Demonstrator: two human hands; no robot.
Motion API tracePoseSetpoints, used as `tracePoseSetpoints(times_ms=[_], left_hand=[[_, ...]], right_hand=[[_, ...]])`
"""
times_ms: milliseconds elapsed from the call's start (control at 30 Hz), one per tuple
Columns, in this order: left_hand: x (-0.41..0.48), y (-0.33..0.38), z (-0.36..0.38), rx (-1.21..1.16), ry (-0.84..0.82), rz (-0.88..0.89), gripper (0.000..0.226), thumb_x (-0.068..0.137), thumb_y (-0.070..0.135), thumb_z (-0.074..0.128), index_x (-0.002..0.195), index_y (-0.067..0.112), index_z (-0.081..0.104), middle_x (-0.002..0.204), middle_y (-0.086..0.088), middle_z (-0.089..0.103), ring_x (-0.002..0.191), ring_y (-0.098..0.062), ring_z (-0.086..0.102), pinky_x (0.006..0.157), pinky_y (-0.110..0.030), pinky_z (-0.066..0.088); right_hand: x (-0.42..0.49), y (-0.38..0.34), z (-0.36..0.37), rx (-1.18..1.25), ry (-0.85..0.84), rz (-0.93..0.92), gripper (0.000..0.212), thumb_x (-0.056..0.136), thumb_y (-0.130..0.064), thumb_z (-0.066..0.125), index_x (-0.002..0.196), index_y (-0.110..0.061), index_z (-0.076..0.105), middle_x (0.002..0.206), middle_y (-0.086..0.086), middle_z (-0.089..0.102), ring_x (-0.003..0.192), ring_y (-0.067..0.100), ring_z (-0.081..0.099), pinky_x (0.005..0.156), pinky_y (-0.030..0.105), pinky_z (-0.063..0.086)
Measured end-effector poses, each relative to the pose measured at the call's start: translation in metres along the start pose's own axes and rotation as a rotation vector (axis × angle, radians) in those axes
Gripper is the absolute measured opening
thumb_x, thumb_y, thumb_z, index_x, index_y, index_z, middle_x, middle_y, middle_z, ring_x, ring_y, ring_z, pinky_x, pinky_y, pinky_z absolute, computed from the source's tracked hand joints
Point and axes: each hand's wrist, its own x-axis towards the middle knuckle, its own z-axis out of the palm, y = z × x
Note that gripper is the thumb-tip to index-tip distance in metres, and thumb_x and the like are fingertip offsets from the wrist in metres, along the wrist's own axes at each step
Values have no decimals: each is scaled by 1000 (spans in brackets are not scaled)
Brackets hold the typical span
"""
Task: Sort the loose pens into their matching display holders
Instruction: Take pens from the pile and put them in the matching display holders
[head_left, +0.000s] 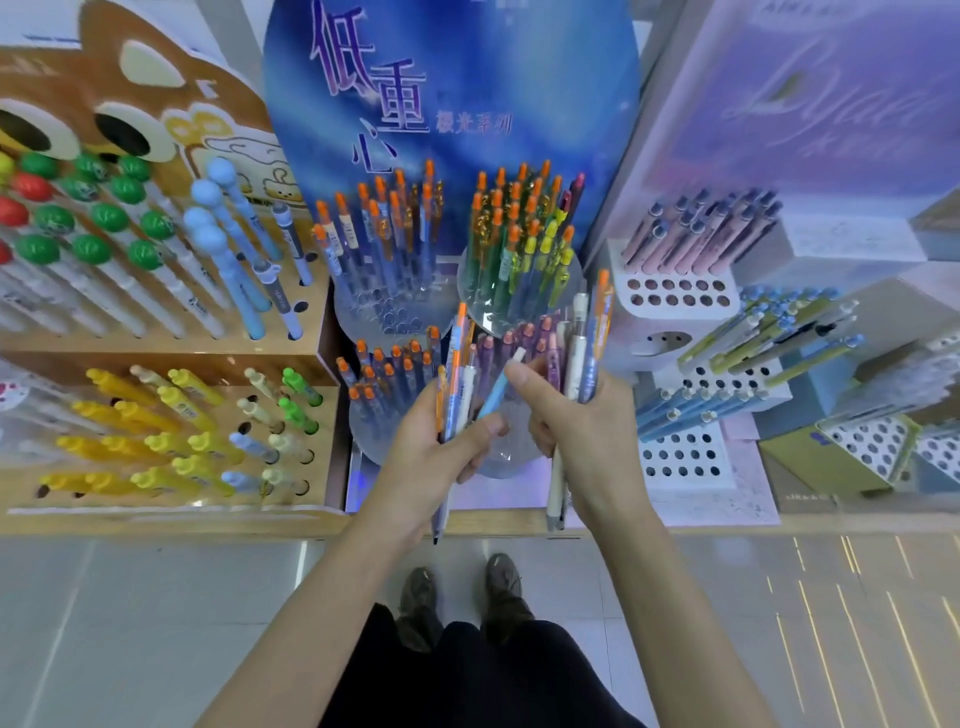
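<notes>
Pens (453, 387) with orange caps stand tips-down in the left hand (434, 452), above the shoes (506, 584) and the shelf edge (208, 525). The left fingers curl round the barrels, with the thumb across the front. A second bundle (589, 353) (white and blue-patterned barrels, one orange cap) stands in the right hand (574, 421), whose fingers wrap round it. Between the hands slants a blue pen (498, 388). Its lower end lies at the left thumb, and a right fingertip (514, 371) touches its white cap.

Below the fingers sits a clear holder (504, 457); what it holds cannot be told. Just left of the left fingers stand orange-capped pens (384, 379). Just beyond the fingertips stand purple-capped pens (496, 347).

Farther beyond the fingers are two clear cups, the left cup (374, 312) with orange caps and the right cup (519, 299) with yellow and orange caps. A blue board (452, 104) rises behind them.

Well left of the left fingers lie yellow pens (156, 441) in a rack (324, 415), with green-topped pens (109, 218) beyond. Right of the right fingers stands a white pierced block (680, 457) below light-blue pens (691, 405), with pink pens (696, 234) beyond.
</notes>
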Motion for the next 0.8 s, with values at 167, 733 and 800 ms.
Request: tracePoseSetpoints(times_ms=[167,733,800], left_hand=[[-5,2,1,21,-83,-1,26,83,35,60,104,21,54,76,1,68,51,-8,50,46,-21,40],[-2,4,16,269,39,200,19,88,53,50,102,40,52,90,34,60,94,4,56,79,-3,38],[4,3,27,269,2,213,19,89,51,48,92,33,54,74,31,56,88,-8,53,70,-4,40]], right_hand=[[-1,5,-7,-4,8,76,26,84,-11,71,66,-13,53,44,-8,38,41,10,32,41,20,32],[-11,9,-55,-94,260,-53,26,79,-29,69,65,-9,59,57,20,52,47,16,39,46,26,34],[-13,12,-79,-158,394,-71,31,77,-31,68,60,-8,55,52,17,50,46,14,40,44,22,36]])
